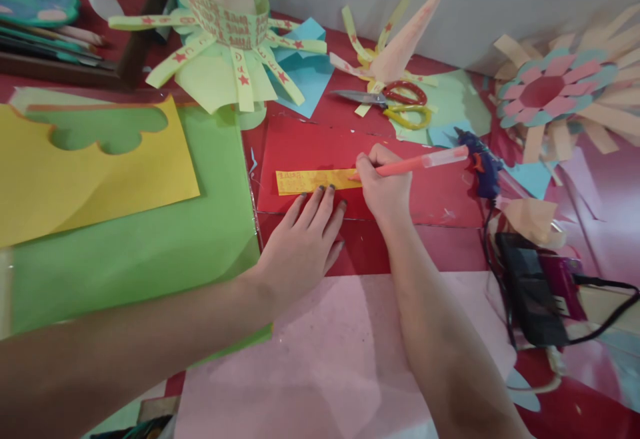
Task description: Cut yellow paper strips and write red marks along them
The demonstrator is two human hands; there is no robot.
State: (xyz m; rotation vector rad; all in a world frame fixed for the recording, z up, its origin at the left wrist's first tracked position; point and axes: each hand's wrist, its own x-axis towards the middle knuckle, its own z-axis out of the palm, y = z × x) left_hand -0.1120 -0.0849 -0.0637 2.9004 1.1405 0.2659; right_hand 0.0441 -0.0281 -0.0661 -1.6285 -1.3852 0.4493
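Note:
A yellow paper strip (315,179) lies on a red board (440,192), with small reddish drawn marks along its left part. My left hand (305,239) rests flat with fingers stretched out, its fingertips at the strip's lower edge. In my right hand (387,185) is an orange-red pen (425,161) with a clear cap on its upper end. The pen's tip meets the strip near its right end. My right hand's fingers cover that end of the strip.
Scissors (400,102) lie behind the board. A glue gun (480,162) with a cord sits at its right, near a black power strip (530,292). Paper crafts, including a green fringed crown (235,29), stand at the back. Yellow paper (100,185) overlaps green sheets (150,265) on the left.

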